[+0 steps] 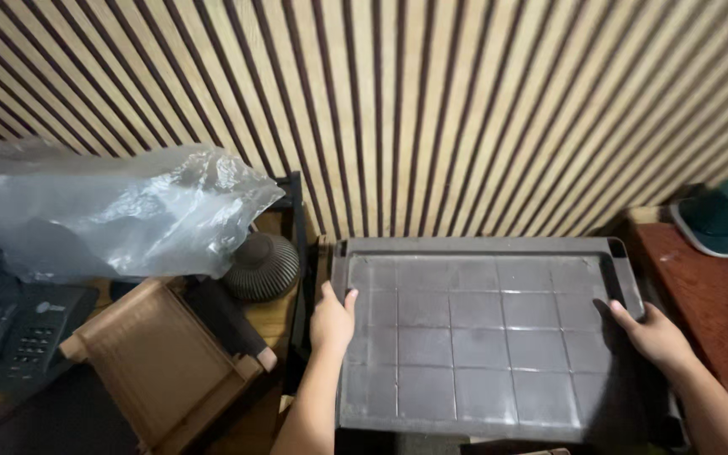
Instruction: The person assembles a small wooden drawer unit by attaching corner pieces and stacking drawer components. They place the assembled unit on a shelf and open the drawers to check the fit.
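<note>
A flat dark grey tray [482, 246] with a grid of square panels on its surface lies in front of a slatted wooden wall. My left hand [331, 316] grips its left edge, thumb on top. My right hand [652, 334] holds its right edge, fingers over the rim. Both forearms reach in from the bottom of the view.
A crumpled clear plastic bag [103, 211] hangs at the left. Under it stand a ribbed dark round object [261, 268], a brown cardboard insert [162, 362] and a black desk phone [31, 337]. A reddish table [709, 291] with a dark green object [722, 219] is at the right.
</note>
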